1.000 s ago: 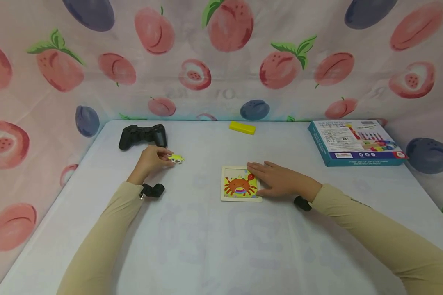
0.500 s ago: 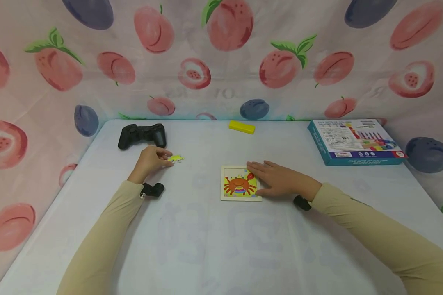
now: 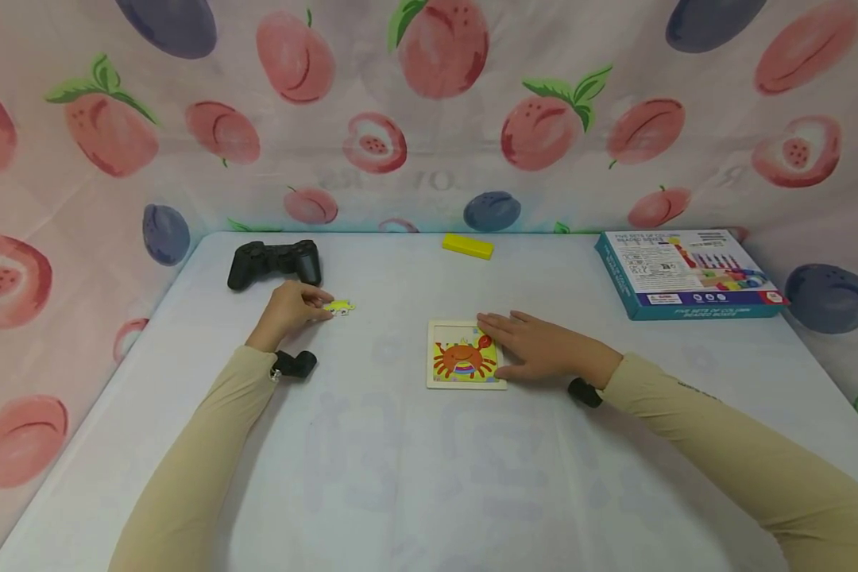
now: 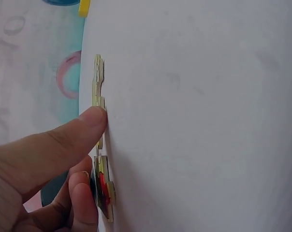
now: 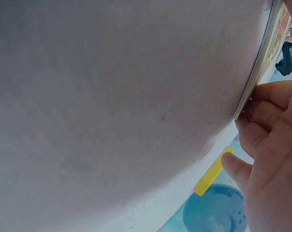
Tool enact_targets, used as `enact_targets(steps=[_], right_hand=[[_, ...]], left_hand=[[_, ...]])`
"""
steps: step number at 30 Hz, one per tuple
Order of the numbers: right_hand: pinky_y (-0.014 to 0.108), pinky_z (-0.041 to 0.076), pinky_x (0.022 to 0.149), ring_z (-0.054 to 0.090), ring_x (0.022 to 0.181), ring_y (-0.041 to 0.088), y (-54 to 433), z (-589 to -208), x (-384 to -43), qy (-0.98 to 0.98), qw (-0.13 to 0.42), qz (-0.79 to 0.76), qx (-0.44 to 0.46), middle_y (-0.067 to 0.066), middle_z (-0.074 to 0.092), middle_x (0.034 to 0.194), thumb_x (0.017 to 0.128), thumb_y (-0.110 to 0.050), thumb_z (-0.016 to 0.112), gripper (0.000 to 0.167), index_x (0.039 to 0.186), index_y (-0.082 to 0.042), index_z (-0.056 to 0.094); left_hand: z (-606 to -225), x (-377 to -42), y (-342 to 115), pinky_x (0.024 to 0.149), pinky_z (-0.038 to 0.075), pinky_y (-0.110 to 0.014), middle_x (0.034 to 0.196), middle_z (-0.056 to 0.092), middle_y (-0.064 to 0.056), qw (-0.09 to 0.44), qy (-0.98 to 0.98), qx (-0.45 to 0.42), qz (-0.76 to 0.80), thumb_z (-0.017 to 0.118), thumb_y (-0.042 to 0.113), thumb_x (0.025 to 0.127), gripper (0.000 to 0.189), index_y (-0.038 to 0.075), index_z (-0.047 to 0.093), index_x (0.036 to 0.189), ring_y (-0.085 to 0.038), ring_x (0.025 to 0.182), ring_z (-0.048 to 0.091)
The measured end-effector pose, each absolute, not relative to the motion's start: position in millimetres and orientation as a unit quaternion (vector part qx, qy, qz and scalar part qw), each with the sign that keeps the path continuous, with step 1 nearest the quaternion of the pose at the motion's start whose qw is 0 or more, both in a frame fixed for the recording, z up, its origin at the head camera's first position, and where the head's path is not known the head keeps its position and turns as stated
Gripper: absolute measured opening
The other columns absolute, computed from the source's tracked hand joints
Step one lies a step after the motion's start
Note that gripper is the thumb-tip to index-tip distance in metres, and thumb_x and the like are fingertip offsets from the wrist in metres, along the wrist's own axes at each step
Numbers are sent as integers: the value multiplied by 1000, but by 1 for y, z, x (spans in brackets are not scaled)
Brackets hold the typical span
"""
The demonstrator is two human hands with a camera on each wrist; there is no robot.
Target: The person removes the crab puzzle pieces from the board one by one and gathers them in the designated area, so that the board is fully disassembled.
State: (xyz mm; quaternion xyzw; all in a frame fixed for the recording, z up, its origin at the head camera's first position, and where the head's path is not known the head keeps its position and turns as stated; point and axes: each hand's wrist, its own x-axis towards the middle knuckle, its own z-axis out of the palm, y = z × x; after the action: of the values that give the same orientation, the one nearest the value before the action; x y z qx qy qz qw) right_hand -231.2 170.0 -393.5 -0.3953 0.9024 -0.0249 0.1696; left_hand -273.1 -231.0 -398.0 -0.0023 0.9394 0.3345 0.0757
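Just beyond our left hand [image 3: 289, 314], the head view shows us a black controller [image 3: 257, 266]; that hand pinches a yellow puzzle piece [image 3: 341, 307], while our right hand [image 3: 543, 347] rests outstretched fingers on the crab puzzle [image 3: 465, 362] lying between both hands. From the left wrist, we see the piece edge-on between thumb and fingers. From the right wrist, our fingertips [image 5: 264, 94] touch the puzzle's edge, a yellow block [image 5: 213, 171] beyond the thumb.

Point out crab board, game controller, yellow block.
Crab board [image 3: 464, 357]: head view, on the crab's body.
Game controller [image 3: 275, 258]: head view, middle of its body.
Yellow block [image 3: 468, 245]: head view, its upper face.
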Motion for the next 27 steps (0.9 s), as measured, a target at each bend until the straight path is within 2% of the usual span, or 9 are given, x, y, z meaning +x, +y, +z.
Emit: enact_targets(steps=[14, 20, 27], right_hand=[[48, 16, 117, 18, 145, 27, 170, -392, -230, 900, 167, -34, -402, 10, 16, 158, 90, -48, 54, 82, 149, -3, 18], [49, 16, 116, 18, 145, 27, 171, -393, -230, 900, 168, -34, -400, 10, 16, 158, 90, -49, 53, 82, 150, -4, 18], [48, 16, 117, 17, 146, 25, 171, -393, -230, 902, 167, -30, -398, 8, 15, 158, 90, -49, 53, 82, 150, -5, 18]], left_hand=[[-396, -275, -235, 64, 41, -23, 86, 63, -8, 80, 943, 18, 322, 75, 10, 78, 30, 3, 71, 106, -16, 75, 51], [-397, -275, -236, 66, 41, -23, 86, 63, -9, 75, 943, 22, 324, 76, 11, 77, 31, 2, 71, 106, -16, 76, 51], [-389, -266, -235, 63, 44, -19, 96, 63, -15, 63, 929, 41, 363, 76, 11, 78, 38, 1, 67, 114, -15, 79, 52]])
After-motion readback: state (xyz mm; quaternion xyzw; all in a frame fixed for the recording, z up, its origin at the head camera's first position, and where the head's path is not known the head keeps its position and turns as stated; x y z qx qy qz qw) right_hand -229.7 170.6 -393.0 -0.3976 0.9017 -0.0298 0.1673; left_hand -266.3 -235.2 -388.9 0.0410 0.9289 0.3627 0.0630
